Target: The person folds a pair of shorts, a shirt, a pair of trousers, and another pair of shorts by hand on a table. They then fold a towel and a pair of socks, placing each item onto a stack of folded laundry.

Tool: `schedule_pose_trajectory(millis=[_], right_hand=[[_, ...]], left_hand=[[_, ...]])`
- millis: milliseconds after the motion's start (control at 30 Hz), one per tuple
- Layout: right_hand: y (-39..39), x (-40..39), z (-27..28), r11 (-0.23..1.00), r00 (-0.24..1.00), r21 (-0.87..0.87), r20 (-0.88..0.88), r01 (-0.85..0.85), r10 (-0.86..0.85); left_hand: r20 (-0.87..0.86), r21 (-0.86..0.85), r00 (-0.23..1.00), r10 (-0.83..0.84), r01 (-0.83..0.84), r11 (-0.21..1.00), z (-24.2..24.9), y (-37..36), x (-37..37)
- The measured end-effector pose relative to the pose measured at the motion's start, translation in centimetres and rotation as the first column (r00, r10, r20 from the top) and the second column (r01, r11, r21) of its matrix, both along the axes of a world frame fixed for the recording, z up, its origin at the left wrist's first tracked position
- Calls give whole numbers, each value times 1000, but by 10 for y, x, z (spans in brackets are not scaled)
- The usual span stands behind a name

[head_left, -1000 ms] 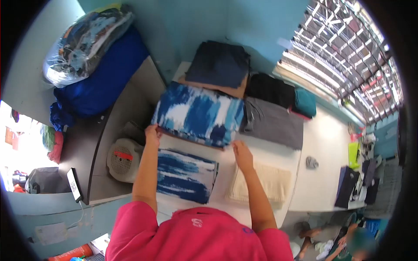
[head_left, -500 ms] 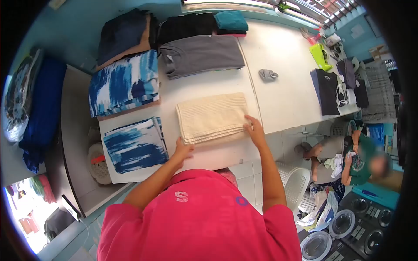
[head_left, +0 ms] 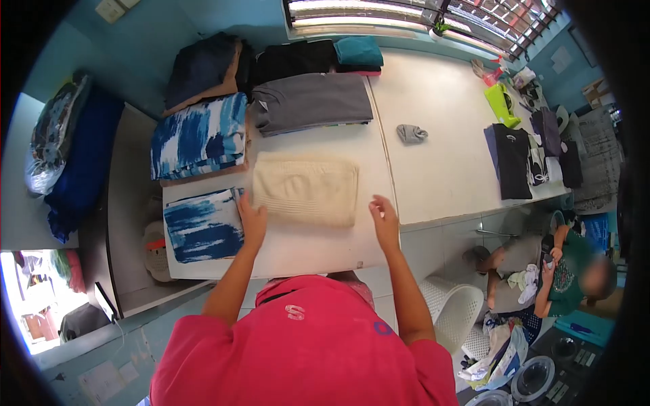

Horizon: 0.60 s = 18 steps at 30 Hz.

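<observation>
A folded cream towel [head_left: 308,193] with a ribbed band lies flat on the white table [head_left: 318,250]. Between its left side and a folded blue-and-white cloth [head_left: 203,227] is my left hand [head_left: 252,220], fingers stretched out along the cloth's right edge and thumb toward the towel. My right hand [head_left: 384,218] hovers past the towel's right edge, apart from it, with loosely bent fingers and nothing in them. Behind the towel sits a stack of folded grey clothes [head_left: 315,101]. A thicker blue-and-white folded stack [head_left: 200,139] is at the back left.
Dark folded clothes [head_left: 292,61] and a teal folded piece [head_left: 359,51] line the wall. A small grey bundle [head_left: 412,134] rests on the right tabletop, with dark garments [head_left: 511,159] farther right. A person in green [head_left: 572,260] sits beyond a white basket [head_left: 457,311].
The cream towel has shifted left, and its ribbed band now shows nearer me. My right hand has come off its edge. My left hand has moved left and forward, beside the blue-and-white cloth.
</observation>
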State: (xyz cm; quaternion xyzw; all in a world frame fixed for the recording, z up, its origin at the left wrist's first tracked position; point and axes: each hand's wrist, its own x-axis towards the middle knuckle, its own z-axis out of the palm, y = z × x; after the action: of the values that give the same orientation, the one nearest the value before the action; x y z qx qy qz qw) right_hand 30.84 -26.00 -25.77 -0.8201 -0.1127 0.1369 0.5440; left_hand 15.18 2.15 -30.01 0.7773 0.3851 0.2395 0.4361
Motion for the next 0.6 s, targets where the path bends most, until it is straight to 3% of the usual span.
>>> schedule_pose_trajectory(millis=[33, 67, 100, 133, 200, 233, 267, 300, 333, 400, 433, 500, 567, 600], right_hand=[[-1, 12, -3, 1000, 1000, 6, 5, -9, 9], [2, 21, -7, 993, 998, -122, -66, 4, -12], [9, 26, -13, 969, 990, -247, -133, 3, -37], [17, 25, -19, 971, 991, -238, -130, -18, -13], [33, 15, -32, 918, 884, -331, -465, -217, 41], [39, 8, -43, 916, 885, -326, -460, -236, 64], [41, -3, -58, 962, 900, -233, -435, -139, 25], [43, -12, -71, 990, 911, -131, -413, -47, -12], [46, -20, -77, 999, 916, -24, -398, 38, -44], [47, -21, -48, 964, 771, 237, -634, 123, 57], [49, -20, -26, 955, 773, 237, -634, 177, 14], [55, -9, 16, 938, 787, 259, -616, 229, -22], [69, 5, 55, 940, 812, 280, -584, 195, 6], [78, 10, 75, 936, 842, 327, -535, 131, 69]], left_hand=[[-122, 104, 992, -43, 56, 993, -6, -7, -13], [-250, 198, 966, -67, 119, 973, -12, -9, -22], [-248, 207, 968, -46, 99, 973, -10, -8, -23], [-226, 130, 973, -39, 70, 989, -9, -10, -22], [-200, 61, 980, -4, 17, 998, -11, -6, -20], [-176, -50, 984, 36, -46, 998, -18, 1, -14], [-153, -163, 985, 80, -105, 981, -21, 6, -10], [-144, -158, 984, 109, -131, 979, -13, 6, -5], [-136, -374, 984, 119, -162, 913, 5, 3, 0], [-95, -705, 991, 94, -133, 696, 6, 11, 1], [-55, -819, 997, 49, -73, 569, -7, 17, -2], [41, -960, 999, -18, 44, 276, -16, 15, -12], [-90, -963, 993, 83, -108, 246, 7, -3, -16], [-75, -966, 992, 106, -98, 241, 18, -5, -21]])
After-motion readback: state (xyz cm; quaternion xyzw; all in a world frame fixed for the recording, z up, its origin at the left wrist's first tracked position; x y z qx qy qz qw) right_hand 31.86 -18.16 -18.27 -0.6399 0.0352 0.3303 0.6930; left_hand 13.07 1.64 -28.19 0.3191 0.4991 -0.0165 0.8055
